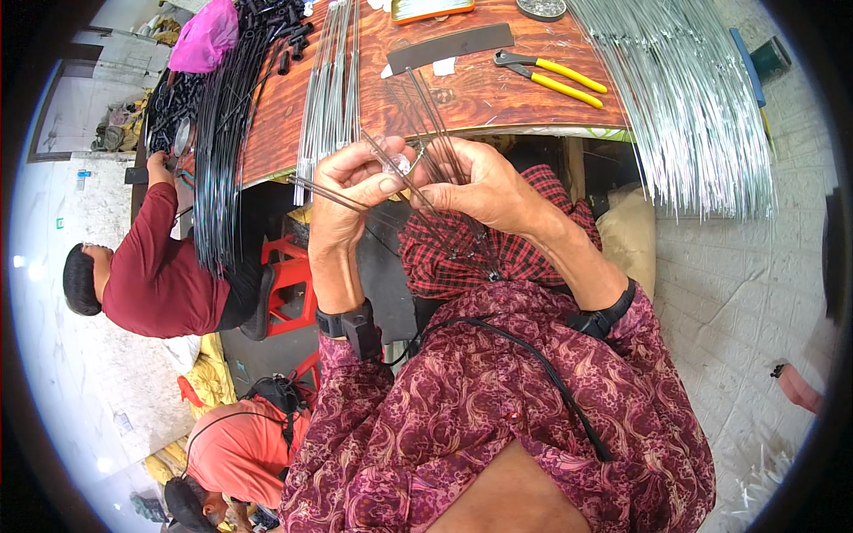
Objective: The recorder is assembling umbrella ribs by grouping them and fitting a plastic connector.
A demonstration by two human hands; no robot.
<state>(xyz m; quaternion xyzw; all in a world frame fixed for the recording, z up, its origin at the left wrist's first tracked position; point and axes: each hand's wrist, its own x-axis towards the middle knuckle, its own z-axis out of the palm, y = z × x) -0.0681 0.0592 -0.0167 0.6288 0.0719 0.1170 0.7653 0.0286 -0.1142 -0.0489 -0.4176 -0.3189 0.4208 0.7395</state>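
Observation:
Just off the table's near edge, my hands are raised close together above my lap. My left hand (355, 178) is closed, with thumb and fingers pinching a small clear, shiny piece (400, 163). Several thin dark rods (327, 193) also pass through its grip. My right hand (484, 182) is closed around a loose bunch of thin dark rods (426, 107), which fan upward past the fingers and slant down toward my lap. What its fingertips pinch beside the clear piece is too small to make out. Red-and-black checked cloth (444, 244) lies under the hands.
On the wooden table (391, 111) lie yellow-handled pliers (555, 82), a dark flat strip (451, 48) and silvery rods (327, 98). A large silvery bundle (684, 98) overhangs at right, black rods (222, 169) at left. A co-worker in maroon (169, 275) sits left; another wears orange (240, 449).

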